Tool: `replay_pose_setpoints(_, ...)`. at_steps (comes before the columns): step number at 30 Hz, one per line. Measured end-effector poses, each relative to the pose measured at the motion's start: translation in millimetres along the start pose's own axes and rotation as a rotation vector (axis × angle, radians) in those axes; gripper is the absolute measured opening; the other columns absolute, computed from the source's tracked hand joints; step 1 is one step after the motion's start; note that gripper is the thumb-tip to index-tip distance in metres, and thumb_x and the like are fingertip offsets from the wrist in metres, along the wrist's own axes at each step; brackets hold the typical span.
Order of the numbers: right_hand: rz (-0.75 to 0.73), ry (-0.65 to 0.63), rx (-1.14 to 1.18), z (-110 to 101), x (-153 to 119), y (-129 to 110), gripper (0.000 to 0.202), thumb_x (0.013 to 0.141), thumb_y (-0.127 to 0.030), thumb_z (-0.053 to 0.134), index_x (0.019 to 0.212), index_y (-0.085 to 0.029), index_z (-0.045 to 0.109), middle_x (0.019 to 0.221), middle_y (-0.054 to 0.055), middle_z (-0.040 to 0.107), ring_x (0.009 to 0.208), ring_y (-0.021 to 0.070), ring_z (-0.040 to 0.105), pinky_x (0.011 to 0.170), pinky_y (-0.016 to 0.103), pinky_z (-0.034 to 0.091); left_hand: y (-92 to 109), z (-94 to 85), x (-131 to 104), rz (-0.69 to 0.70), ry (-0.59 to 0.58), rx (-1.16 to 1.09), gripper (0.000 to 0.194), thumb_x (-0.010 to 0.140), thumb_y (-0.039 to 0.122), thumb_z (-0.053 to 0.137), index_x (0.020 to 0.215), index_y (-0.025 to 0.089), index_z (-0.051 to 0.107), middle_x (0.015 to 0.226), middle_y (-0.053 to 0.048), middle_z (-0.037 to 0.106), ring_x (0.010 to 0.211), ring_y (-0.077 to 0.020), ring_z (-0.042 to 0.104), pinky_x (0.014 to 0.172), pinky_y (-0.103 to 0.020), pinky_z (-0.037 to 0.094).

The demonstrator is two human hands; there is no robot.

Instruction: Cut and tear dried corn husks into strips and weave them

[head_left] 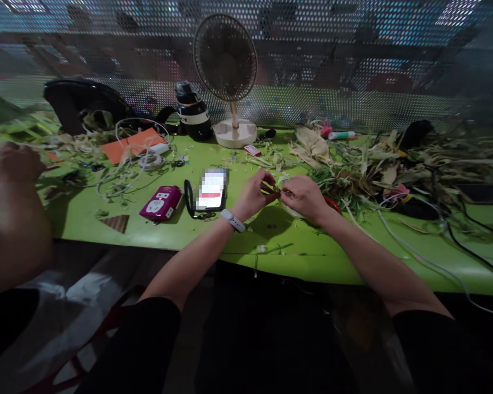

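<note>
Pale rounded object (291, 212): low on the green table (82, 219), partly under the right hand (304, 196); only its near edge shows, so I can't identify it from this distance.

Head view, my only feed. Key relation: the pale object lies below the joined fingertips and slightly to their right, on the wearer's side. The right hand is nearer, covering its top; the left hand (255, 192) sits just beside it, to the left. What shows looks rounded; I can't read a long axis.

Grip, left: thumb and forefinger curve into a narrow loop, tips close together at the meeting point. Grip, right: fingers bunched, tips against or almost against the left ones. I judge it a fine two-handed pinch, but I can't tell what either hand has hold of. A light plant bit (284, 178) shows just beyond the fingertips; whether it joins the pale object is hidden.

Surroundings: a heap of green and brown stalks (339, 183) lies beyond the right hand and to its right, dry husks (314, 146) farther back. Left of the left hand: a lit phone (211, 189), then a magenta box (161, 204), both apart from the fingers.
</note>
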State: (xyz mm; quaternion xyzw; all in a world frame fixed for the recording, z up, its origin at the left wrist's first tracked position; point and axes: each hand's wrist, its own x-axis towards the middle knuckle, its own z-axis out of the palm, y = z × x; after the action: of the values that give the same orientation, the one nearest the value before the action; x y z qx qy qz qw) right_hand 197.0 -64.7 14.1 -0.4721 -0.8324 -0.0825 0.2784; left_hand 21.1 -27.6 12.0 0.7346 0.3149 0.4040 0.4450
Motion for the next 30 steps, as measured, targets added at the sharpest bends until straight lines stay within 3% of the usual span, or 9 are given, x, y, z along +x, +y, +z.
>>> replay_pose_setpoints(6,-0.010,-0.031,0.048,0,0,5,0.012,0.077,-0.018,0.055,0.066,-0.019,0.059,0.061,0.003,0.057,0.062,0.0168,0.047,0.066,0.030,0.033,-5,3.2,-2,0.096,-0.024,0.089,0.027,0.074,0.013,0.071,0.089,0.017,0.048,0.088,-0.001,0.063,0.070,-0.0090,0.067,0.062,-0.020,0.054)
replay_pose_setpoints(12,-0.061,-0.029,0.135,-3,2,9,0.017,0.086,-0.026,0.053,0.076,-0.018,0.064,0.068,0.006,0.063,0.067,0.0184,0.051,0.068,0.031,0.036,-6,2.3,-2,0.154,-0.006,0.143,0.026,0.075,0.014,0.071,0.089,0.017,0.049,0.086,-0.001,0.064,0.071,-0.0110,0.068,0.062,-0.022,0.055)
replay_pose_setpoints(23,-0.084,-0.074,0.031,3,1,12,0.014,0.082,-0.016,0.052,0.071,-0.018,0.060,0.068,0.006,0.062,0.066,0.0181,0.049,0.066,0.031,0.032,-10,5.5,-3,0.211,-0.026,0.208,0.025,0.077,0.014,0.070,0.090,0.018,0.048,0.080,0.001,0.064,0.068,-0.0101,0.067,0.061,-0.021,0.053)
replay_pose_setpoints(30,-0.005,-0.041,0.174,-6,2,17,0.016,0.087,-0.022,0.052,0.079,-0.018,0.065,0.076,0.007,0.066,0.073,0.0196,0.056,0.070,0.031,0.038,-1,-0.1,-1,0.176,-0.094,-0.002,0.028,0.074,0.007,0.064,0.094,0.017,0.048,0.090,-0.003,0.065,0.082,-0.0109,0.069,0.075,-0.024,0.057)
